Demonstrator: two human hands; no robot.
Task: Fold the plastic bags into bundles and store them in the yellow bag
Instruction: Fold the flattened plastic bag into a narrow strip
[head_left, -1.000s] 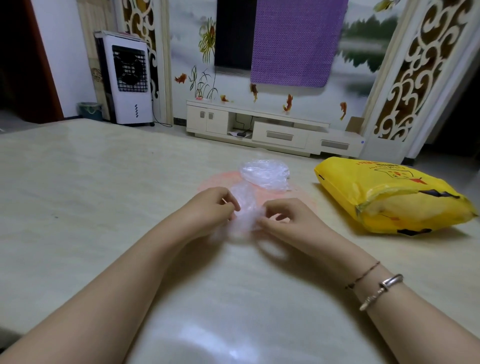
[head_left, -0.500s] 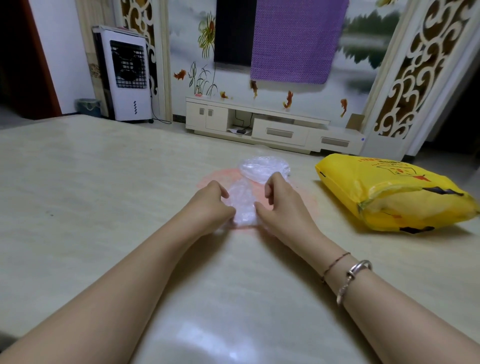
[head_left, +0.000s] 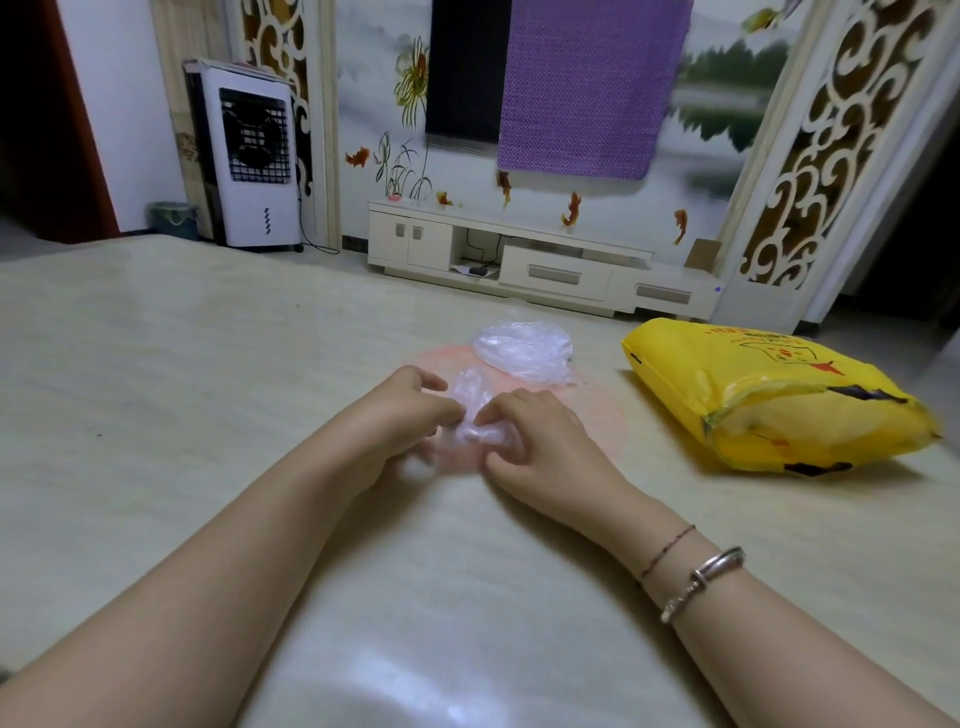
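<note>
Pinching one clear plastic bag (head_left: 470, 410) mid-table: left hand (head_left: 400, 415) grips its left side with curled fingers, right hand (head_left: 535, 441) clamps the right side, knuckles up, both forearms low over the table (head_left: 182, 389). Count: one bag in hand, one crumpled clear bag (head_left: 524, 351) just behind, one yellow bag (head_left: 769, 400) lying at right, well apart.

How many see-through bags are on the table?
2: one bag in both hands, one pile behind them. The pile may hide more.
</note>
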